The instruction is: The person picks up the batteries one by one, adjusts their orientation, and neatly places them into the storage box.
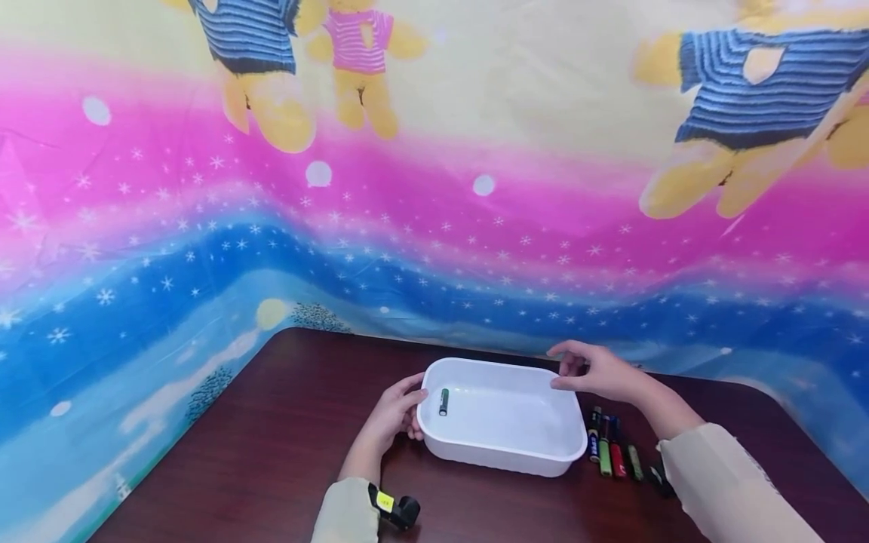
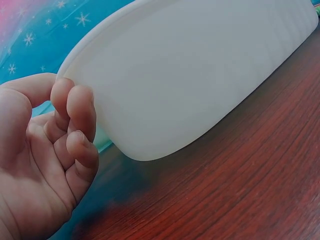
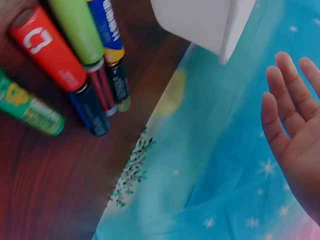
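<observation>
A white plastic tub (image 1: 502, 451) stands on the dark table, with a small dark green battery (image 1: 443, 402) lying in it near the left wall. My left hand (image 1: 392, 411) grips the tub's left rim, thumb over the edge and fingers curled against the outer wall. In the left wrist view that hand (image 2: 55, 135) shows beside the tub's wall (image 2: 180, 75). By the far right corner is my right hand (image 1: 600, 373), raised and holding nothing. Its fingers (image 3: 289, 95) look loosely extended in the right wrist view, apart from the tub (image 3: 200, 22).
Several batteries lie right of the tub, among them a red one (image 1: 617, 460), a light green one (image 1: 605, 458) and a blue one (image 1: 594, 445). A green battery (image 3: 32, 107) lies slightly apart. Behind the table (image 1: 285, 422) hangs a patterned cloth (image 1: 421, 196).
</observation>
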`<state>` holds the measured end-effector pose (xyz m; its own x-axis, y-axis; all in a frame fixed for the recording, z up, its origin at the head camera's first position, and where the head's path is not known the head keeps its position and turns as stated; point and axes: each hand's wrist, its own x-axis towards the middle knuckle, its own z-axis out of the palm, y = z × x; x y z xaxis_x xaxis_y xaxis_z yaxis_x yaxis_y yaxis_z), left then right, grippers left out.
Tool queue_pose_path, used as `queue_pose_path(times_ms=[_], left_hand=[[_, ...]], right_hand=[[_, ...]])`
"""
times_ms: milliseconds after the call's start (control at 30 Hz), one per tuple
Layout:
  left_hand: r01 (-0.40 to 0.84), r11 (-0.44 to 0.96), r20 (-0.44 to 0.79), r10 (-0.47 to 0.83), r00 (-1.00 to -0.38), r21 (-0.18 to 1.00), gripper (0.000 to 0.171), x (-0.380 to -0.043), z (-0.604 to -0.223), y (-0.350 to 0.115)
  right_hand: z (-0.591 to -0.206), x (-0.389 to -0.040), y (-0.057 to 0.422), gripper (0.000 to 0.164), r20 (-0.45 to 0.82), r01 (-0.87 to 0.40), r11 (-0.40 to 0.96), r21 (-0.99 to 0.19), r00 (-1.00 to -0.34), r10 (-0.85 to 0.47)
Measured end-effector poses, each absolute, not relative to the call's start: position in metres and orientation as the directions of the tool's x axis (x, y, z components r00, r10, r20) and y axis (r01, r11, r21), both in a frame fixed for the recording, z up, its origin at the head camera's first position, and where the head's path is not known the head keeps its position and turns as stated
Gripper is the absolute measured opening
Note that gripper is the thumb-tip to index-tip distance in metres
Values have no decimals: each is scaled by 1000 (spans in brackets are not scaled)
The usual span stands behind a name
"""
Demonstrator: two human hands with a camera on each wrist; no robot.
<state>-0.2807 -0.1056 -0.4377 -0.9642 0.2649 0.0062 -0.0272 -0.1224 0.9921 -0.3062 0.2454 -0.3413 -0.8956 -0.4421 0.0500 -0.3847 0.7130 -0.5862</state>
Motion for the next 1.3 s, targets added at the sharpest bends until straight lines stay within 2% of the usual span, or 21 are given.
queue_pose_path(times_ms=[233, 600, 1000, 1200, 1300], left_hand=[[-48, -114, -15, 270, -963, 992, 53, -284, -442, -106], [-53, -120, -15, 294, -956, 991, 51, -278, -433, -106], [-49, -132, -12, 269, -963, 990, 55, -297, -454, -106], [-48, -130, -12, 261, -965, 990, 55, -297, -458, -105], [-54, -125, -20, 261, -965, 991, 53, -295, -458, -106]], right_hand=[[-341, -292, 268, 51, 101, -404, 697, -593, -896, -433], [-356, -277, 314, 54, 98, -360, 734, -576, -922, -375], [-366, -271, 337, 47, 98, -410, 709, -574, -894, -437], [-379, -266, 348, 47, -23, -351, 713, -607, -889, -457], [-386, -264, 352, 47, -107, -312, 751, -582, -886, -451]])
